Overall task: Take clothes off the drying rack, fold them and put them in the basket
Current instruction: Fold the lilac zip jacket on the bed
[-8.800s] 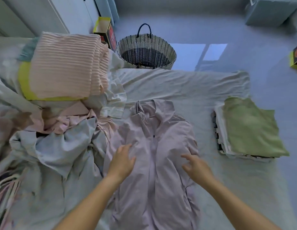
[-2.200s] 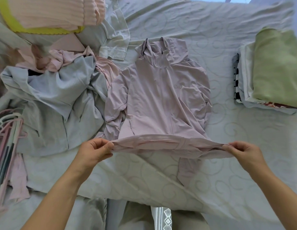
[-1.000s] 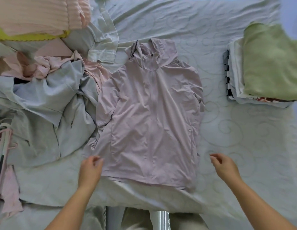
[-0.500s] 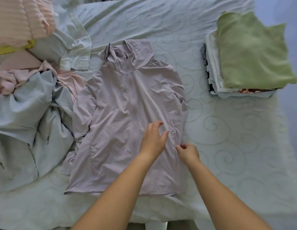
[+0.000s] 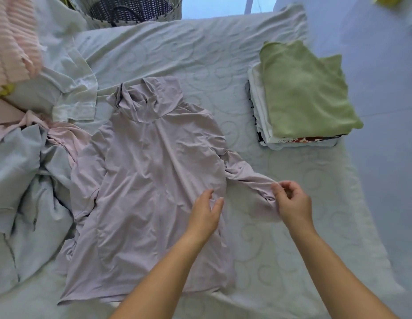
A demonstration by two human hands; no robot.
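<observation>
You've drawn the sleeve (image 5: 251, 180) out sideways; your right hand (image 5: 292, 203) pinches its cuff, your left hand (image 5: 206, 215) lies open on the lilac jacket (image 5: 149, 192) spread on the sheet (image 5: 281, 261). Farther off sit the folded stack (image 5: 301, 95) and basket (image 5: 131, 10).

Bare forearms (image 5: 334, 268), no sleeves
</observation>
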